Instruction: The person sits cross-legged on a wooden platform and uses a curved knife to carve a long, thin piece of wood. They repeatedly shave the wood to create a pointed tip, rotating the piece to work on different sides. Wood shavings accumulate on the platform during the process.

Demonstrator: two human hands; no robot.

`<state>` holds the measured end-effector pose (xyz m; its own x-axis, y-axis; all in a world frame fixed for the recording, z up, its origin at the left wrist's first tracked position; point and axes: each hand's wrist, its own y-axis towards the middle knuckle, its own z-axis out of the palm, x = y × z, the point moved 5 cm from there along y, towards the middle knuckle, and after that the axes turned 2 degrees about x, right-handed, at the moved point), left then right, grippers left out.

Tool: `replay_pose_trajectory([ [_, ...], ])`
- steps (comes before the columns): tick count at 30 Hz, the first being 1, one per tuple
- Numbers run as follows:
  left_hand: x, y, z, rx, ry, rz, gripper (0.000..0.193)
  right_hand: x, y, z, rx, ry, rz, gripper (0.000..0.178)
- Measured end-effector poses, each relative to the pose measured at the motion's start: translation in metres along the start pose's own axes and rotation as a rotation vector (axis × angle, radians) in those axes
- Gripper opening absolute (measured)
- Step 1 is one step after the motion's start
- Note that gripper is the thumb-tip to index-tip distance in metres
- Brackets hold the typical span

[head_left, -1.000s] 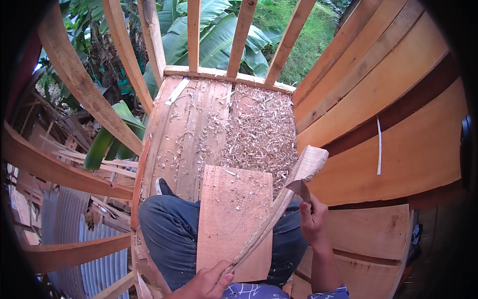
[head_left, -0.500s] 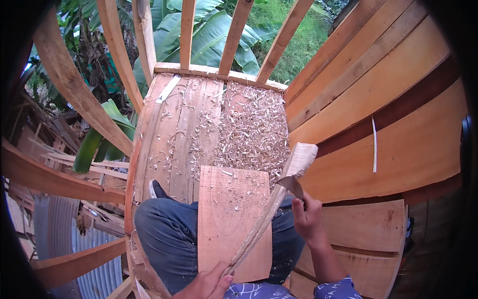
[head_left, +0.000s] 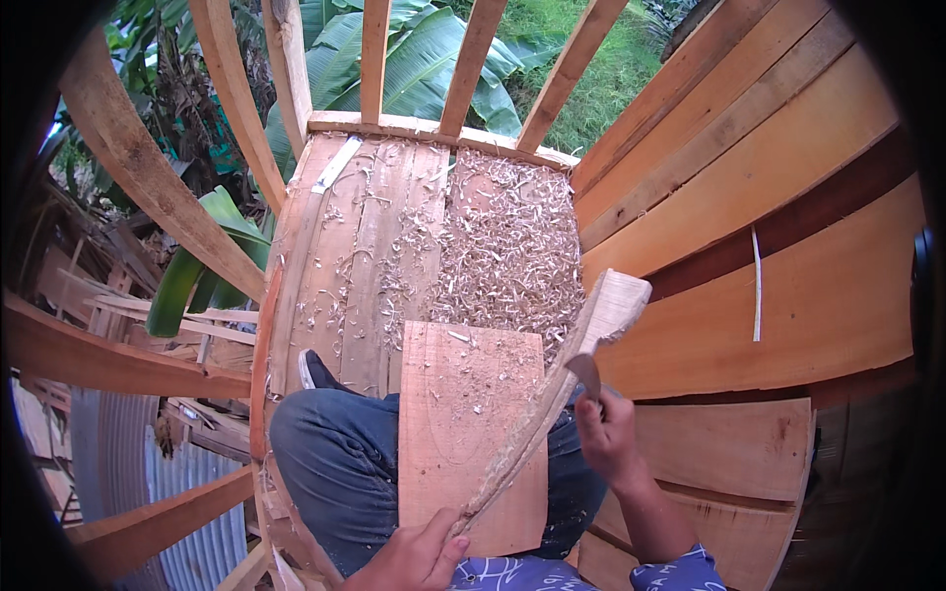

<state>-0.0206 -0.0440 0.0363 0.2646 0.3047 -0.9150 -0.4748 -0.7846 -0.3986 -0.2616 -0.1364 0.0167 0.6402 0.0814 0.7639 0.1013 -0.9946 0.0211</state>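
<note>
A long, rough-carved piece of pale wood (head_left: 617,303) slants across my lap, thin at the near end and widening to a thick, blunt head at the far right. My left hand (head_left: 419,554) is closed round its thin near end. In my right hand (head_left: 608,433) is a knife with a short, dark, curved blade (head_left: 584,371); its handle is mostly hidden by the fingers. The blade lies at the wood's right edge, just below the head. Under the wood, a flat rectangular board (head_left: 471,433) rests over my legs with small chips on it.
Curled wood shavings (head_left: 512,246) thickly cover the plank floor (head_left: 320,266) ahead, and a pale strip (head_left: 338,164) lies at its far left. Upright slats (head_left: 374,69) stand at the front and left. Wide plank walling (head_left: 769,295) closes the right side, with a thin white strip (head_left: 757,286) on it.
The carved wood's head has swung slightly right and toward the far side. The knife has shifted a little to the right and nearer me along its edge. Both hands keep their grip.
</note>
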Motion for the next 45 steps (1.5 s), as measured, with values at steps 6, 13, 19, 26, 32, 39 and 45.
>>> replay_pose_trajectory([
  [6, 0.006, 0.005, -0.01, -0.063, 0.213, 0.028, 0.032, 0.002, -0.039, 0.033, 0.167, 0.042, -0.019, 0.042],
  [13, -0.001, -0.004, 0.011, -0.105, 0.215, 0.087, 0.033, 0.005, -0.04, 0.016, 0.04, -0.294, -0.106, 0.06],
  [19, -0.004, -0.014, 0.024, -0.086, 0.246, 0.028, 0.032, 0.011, -0.035, 0.006, -0.117, -0.335, -0.185, 0.066],
  [26, -0.006, -0.024, 0.034, -0.124, 0.146, 0.004, 0.029, -0.038, -0.02, -0.003, -0.172, -0.059, 0.167, 0.067],
  [32, -0.01, -0.023, 0.034, -0.179, 0.169, 0.068, 0.033, 0.023, -0.052, 0.036, 0.03, -0.197, -0.215, 0.065],
  [39, -0.005, -0.02, 0.035, -0.128, 0.249, 0.006, 0.036, 0.013, -0.05, 0.032, -0.041, -0.178, -0.259, 0.059],
  [45, -0.007, -0.023, 0.04, -0.121, 0.233, 0.086, 0.022, -0.036, -0.022, 0.002, -0.229, 0.071, 0.19, 0.061],
])
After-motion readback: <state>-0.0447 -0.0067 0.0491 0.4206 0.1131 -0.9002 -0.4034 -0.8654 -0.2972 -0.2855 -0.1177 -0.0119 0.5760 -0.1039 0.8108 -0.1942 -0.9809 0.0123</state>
